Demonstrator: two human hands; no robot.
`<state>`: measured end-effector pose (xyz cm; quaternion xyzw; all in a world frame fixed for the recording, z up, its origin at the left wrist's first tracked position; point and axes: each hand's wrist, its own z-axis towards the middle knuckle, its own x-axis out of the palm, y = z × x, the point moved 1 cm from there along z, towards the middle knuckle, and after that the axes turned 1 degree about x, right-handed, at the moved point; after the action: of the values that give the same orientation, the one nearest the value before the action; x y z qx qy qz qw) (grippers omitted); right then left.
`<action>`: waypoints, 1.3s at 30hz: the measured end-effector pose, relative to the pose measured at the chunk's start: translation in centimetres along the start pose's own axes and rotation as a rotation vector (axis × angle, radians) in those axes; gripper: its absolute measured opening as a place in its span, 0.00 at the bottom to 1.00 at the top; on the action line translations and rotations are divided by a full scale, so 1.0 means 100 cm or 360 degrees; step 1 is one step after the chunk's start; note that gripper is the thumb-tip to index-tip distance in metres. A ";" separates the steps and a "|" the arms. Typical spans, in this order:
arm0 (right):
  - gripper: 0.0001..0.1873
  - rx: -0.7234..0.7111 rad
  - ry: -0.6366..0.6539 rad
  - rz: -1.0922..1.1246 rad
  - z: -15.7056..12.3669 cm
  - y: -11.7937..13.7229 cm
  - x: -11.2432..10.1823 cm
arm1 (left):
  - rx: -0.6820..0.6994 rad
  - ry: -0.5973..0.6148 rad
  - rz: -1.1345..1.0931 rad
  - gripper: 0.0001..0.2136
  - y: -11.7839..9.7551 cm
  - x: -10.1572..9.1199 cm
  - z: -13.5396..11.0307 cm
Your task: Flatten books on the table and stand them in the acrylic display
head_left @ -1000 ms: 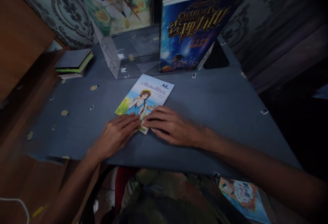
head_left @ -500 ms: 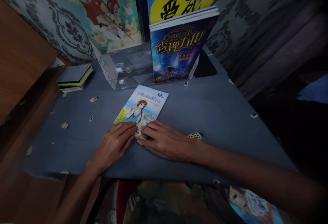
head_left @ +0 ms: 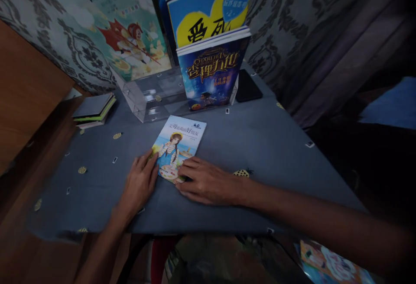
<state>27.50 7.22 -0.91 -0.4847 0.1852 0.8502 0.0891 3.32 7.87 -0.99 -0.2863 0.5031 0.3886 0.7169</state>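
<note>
Fingers (head_left: pixel 191 163) half-curled against booklet (head_left: pixel 182 142)

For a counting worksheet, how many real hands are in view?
2: the left hand at the left edge of the booklet, the right hand at its lower right part. No others show.
</note>
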 end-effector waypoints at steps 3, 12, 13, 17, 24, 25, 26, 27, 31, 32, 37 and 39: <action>0.14 0.0029 -0.0166 -0.0014 -0.005 -0.006 0.000 | 0.0062 -0.0014 0.0175 0.13 -0.019 -0.013 -0.002; 0.14 0.0095 -0.0084 -0.0123 -0.009 -0.008 -0.005 | 0.0297 0.0131 0.0322 0.23 -0.054 -0.022 -0.004; 0.13 0.0089 -0.0024 -0.0131 -0.008 -0.007 -0.006 | 0.0309 0.0121 0.0296 0.24 -0.053 -0.019 -0.004; 0.08 0.0126 0.0087 -0.0153 -0.007 -0.010 -0.009 | 0.0285 0.0060 0.0216 0.25 -0.046 -0.003 -0.001; 0.05 0.0302 0.0031 -0.0202 -0.008 -0.027 -0.008 | 0.0264 0.0083 0.0285 0.25 -0.038 0.012 0.019; 0.05 0.0319 0.0026 -0.0201 -0.008 -0.029 -0.007 | 0.0269 0.0084 0.0280 0.24 -0.037 0.013 0.021; 0.05 0.0328 0.0025 -0.0199 -0.009 -0.030 -0.007 | 0.0271 0.0080 0.0272 0.24 -0.036 0.014 0.022; 0.05 0.0328 0.0025 -0.0195 -0.009 -0.031 -0.006 | 0.0272 0.0073 0.0264 0.24 -0.035 0.014 0.023; 0.07 0.0305 0.0025 -0.0220 -0.009 -0.032 -0.006 | 0.0297 0.0077 0.0196 0.25 -0.032 0.006 0.027; 0.07 0.0299 0.0016 -0.0235 -0.009 -0.031 -0.006 | 0.0308 0.0098 0.0154 0.24 -0.031 0.004 0.030; 0.05 0.0225 -0.0022 -0.0300 -0.008 -0.025 -0.004 | 0.0395 0.0256 -0.0198 0.17 -0.020 0.006 0.068; 0.06 0.0205 -0.0005 -0.0309 -0.007 -0.022 -0.004 | 0.0538 0.0234 -0.0287 0.17 -0.018 0.016 0.092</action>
<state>29.00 9.01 -1.41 -0.4922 0.1916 0.8247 0.2024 9.79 14.71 0.56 -0.2333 0.5845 0.2108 0.7480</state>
